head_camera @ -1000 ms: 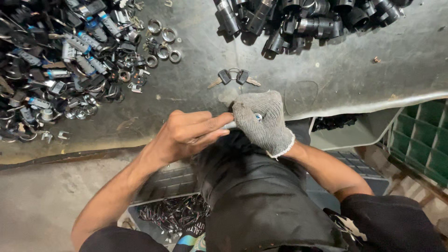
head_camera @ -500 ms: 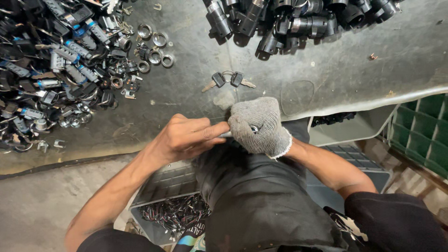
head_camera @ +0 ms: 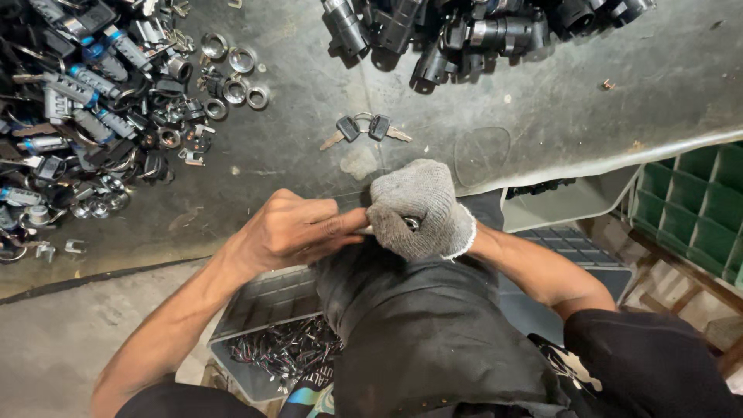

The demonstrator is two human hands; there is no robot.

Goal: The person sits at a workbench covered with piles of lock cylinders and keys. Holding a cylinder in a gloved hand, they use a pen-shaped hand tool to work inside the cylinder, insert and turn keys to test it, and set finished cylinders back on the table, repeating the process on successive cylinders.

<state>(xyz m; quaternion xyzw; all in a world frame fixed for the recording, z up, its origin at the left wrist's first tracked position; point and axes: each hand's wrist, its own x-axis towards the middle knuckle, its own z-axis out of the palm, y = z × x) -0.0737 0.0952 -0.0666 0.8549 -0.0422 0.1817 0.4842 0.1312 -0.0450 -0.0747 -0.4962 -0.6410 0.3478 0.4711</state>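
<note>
The gloved right hand (head_camera: 416, 207) is clenched around 1 small metal lock cylinder (head_camera: 410, 224), its round face toward the camera, at the tabletop (head_camera: 309, 166) edge. The bare left hand (head_camera: 298, 232) pinches something thin entering it from the left, lying sideways; fingers hide it. 2 black-headed keys (head_camera: 365, 128) lie just beyond.

A scuffed grey desk (head_camera: 309, 166) carries a heap of lock parts (head_camera: 85, 116), loose metal rings (head_camera: 232, 73), 2 black-headed keys (head_camera: 365, 129) and dark lock cylinders (head_camera: 464, 35).
</note>
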